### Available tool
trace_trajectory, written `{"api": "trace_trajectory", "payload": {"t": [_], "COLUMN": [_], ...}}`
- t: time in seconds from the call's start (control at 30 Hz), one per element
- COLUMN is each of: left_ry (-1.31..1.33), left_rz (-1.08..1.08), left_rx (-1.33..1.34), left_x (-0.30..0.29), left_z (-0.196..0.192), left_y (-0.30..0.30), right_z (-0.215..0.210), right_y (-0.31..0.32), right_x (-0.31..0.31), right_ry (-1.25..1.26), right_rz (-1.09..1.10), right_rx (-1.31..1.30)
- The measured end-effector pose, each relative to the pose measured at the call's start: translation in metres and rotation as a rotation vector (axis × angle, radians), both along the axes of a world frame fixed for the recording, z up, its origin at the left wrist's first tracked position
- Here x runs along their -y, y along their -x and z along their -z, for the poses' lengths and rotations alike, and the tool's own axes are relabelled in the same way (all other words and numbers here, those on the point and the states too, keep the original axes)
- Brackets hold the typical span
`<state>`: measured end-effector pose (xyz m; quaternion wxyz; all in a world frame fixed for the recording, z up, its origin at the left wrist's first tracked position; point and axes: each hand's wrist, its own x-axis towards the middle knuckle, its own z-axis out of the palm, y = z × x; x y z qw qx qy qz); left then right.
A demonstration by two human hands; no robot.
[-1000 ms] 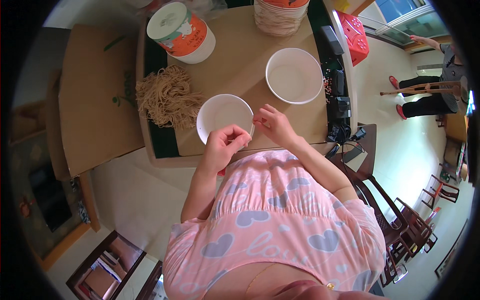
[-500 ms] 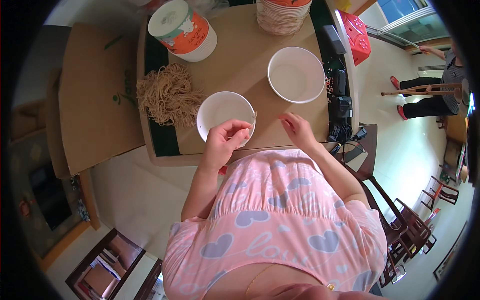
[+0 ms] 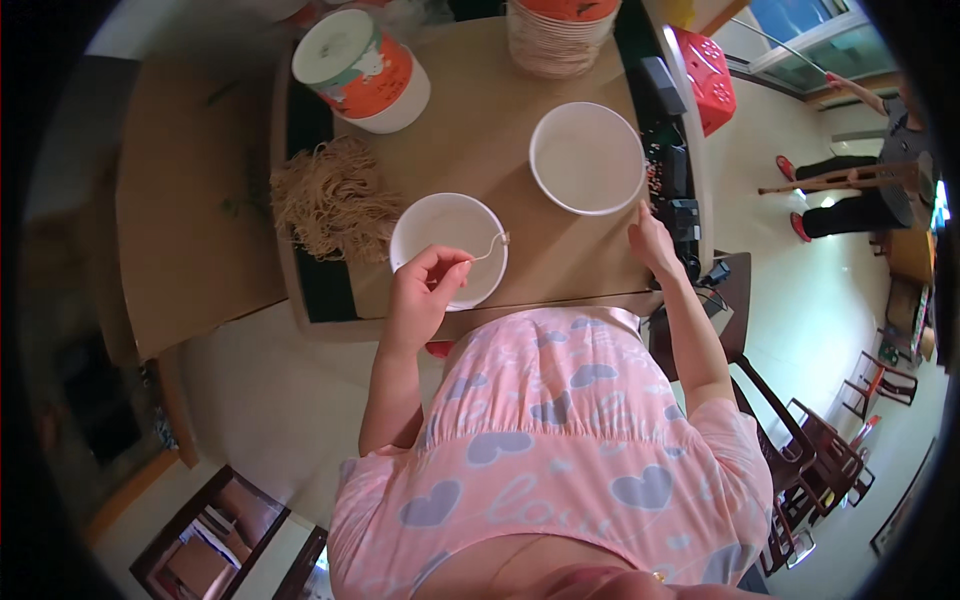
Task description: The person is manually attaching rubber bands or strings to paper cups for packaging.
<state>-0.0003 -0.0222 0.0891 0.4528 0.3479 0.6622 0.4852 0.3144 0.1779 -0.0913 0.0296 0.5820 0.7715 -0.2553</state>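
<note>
My left hand [image 3: 425, 290] is over the near side of a white paper bucket [image 3: 450, 215] close to the table's front edge. Its thumb and forefinger pinch a thin beige cord [image 3: 488, 252], which curves up to the right side of the bucket's rim. Forward and to the right stands a second white bucket [image 3: 590, 165]. My right hand [image 3: 652, 242] reaches beside its lower right rim, by small red and white bits [image 3: 653, 170] on the table's right side. Its fingers point forward, with nothing visible in them.
A heap of beige cords [image 3: 335, 200] lies at the left. Beyond it stand stacked printed buckets [image 3: 370, 85], with another stack [image 3: 562, 45] wound in cord at the back. Black adapters [image 3: 683, 220] line the right edge. Farther right are a red stool [image 3: 703, 80] and a standing person [image 3: 880, 185].
My right hand has moved right, from the gap between the buckets to the table's right side. My left hand has drawn slightly left, and more cord shows between it and the rim.
</note>
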Motion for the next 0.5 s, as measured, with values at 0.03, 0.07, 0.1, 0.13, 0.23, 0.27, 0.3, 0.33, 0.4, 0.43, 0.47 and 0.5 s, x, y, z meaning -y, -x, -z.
{"api": "trace_trajectory", "payload": {"t": [0.03, 0.07, 0.1, 0.13, 0.23, 0.27, 0.3, 0.33, 0.4, 0.43, 0.47, 0.5], "left_ry": [0.058, 0.069, 0.077, 0.063, 0.026, 0.036, 0.041, 0.033, 0.02, 0.008, 0.013, 0.012], "left_rz": [0.002, -0.014, -0.026, -0.051, -0.075, -0.053, -0.03, -0.008, 0.003, 0.011, 0.012, 0.011], "left_rx": [-0.142, -0.188, -0.23, -0.264, -0.22, -0.237, -0.247, -0.228, -0.223, -0.215, -0.218, -0.216], "left_x": [0.002, 0.005, 0.007, 0.008, 0.007, 0.003, -0.001, -0.002, -0.004, -0.005, -0.007, -0.008], "left_z": [-0.006, -0.009, -0.009, -0.01, -0.015, -0.019, -0.021, -0.02, -0.02, -0.02, -0.022, -0.022], "left_y": [0.007, 0.015, 0.022, 0.027, 0.029, 0.024, 0.02, 0.018, 0.012, 0.01, 0.008, 0.007], "right_z": [-0.022, -0.043, -0.059, -0.075, -0.134, -0.141, -0.14, -0.136, -0.126, -0.12, -0.115, -0.111], "right_y": [0.008, 0.018, 0.029, 0.042, 0.101, 0.114, 0.125, 0.137, 0.15, 0.153, 0.156, 0.158], "right_x": [0.009, 0.021, 0.034, 0.048, 0.087, 0.092, 0.094, 0.092, 0.089, 0.088, 0.087, 0.087], "right_ry": [-0.019, 0.002, 0.094, 0.186, 0.216, 0.148, 0.147, 0.119, 0.087, 0.073, 0.058, 0.058], "right_rz": [-0.047, -0.054, -0.112, -0.162, -0.224, -0.257, -0.25, -0.278, -0.306, -0.324, -0.341, -0.342], "right_rx": [0.01, -0.038, -0.145, -0.249, -0.564, -0.663, -0.663, -0.686, -0.708, -0.738, -0.769, -0.767]}}
